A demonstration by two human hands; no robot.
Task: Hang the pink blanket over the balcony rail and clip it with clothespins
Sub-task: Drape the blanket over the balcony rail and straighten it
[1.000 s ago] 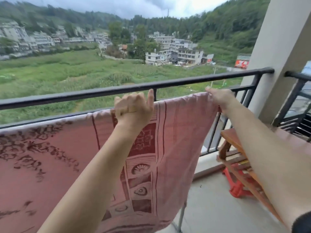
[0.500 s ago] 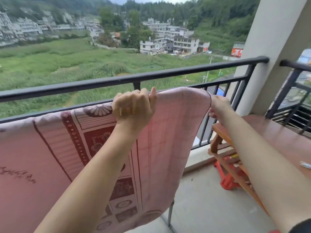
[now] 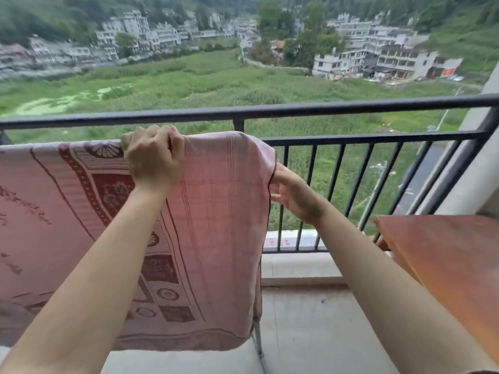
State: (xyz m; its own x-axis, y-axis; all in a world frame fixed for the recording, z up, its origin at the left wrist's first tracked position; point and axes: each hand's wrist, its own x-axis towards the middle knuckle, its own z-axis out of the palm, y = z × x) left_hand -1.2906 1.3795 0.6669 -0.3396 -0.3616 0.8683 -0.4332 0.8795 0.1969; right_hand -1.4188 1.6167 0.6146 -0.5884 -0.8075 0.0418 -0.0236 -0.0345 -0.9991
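Observation:
The pink blanket (image 3: 216,225), patterned in dark red, hangs draped in front of the black balcony rail (image 3: 351,106), its top fold level with the lower crossbar (image 3: 378,137). My left hand (image 3: 152,157) grips the top fold, fingers curled over it. My right hand (image 3: 291,193) holds the blanket's right side edge a little below the top corner. What the blanket lies over is hidden by the cloth. No clothespins are in view.
A brown wooden table (image 3: 445,260) stands at the right, close to my right forearm. A thin metal leg (image 3: 258,344) shows below the blanket's lower right corner. A pale pillar (image 3: 483,163) closes the right end of the railing. The concrete floor (image 3: 310,333) lies below.
My right hand has dropped from the blanket's top corner to its side edge. The left hand has kept its grip on the top fold. The view has swung left and down.

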